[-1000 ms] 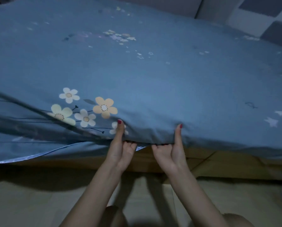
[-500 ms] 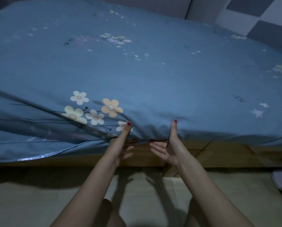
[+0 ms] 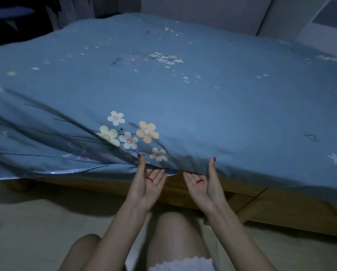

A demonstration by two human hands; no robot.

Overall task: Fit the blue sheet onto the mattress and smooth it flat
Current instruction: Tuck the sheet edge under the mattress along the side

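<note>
- Blue sheet (image 3: 183, 98) is draped over the mattress top and hangs down the near side; top looks mostly flat, diagonal folds bunch toward the near-left.
- Left hand (image 3: 147, 184) and right hand (image 3: 202, 185) sit palm-up at the sheet's lower edge, thumbs lying up against the hanging fabric, fingers mostly straight with tips going under the hem. I read both as open, gripping nothing; fingertips are hidden, so not certain.
- Handling, my guess: thin, light, soft cloth. It will stretch and wrinkle rather than resist, and slide easily on the mattress.
- Best hold: the pale piped hem (image 3: 70, 171), pinched at the edge, then pulled down and tucked under.
- Edges: wooden bed frame (image 3: 281, 210) runs just below the hem; the gap between mattress and frame is tight and shadowed.
- Room: bare floor (image 3: 26, 231) on my left gives space to shift toward the loose folds. Knees are close to the frame.
</note>
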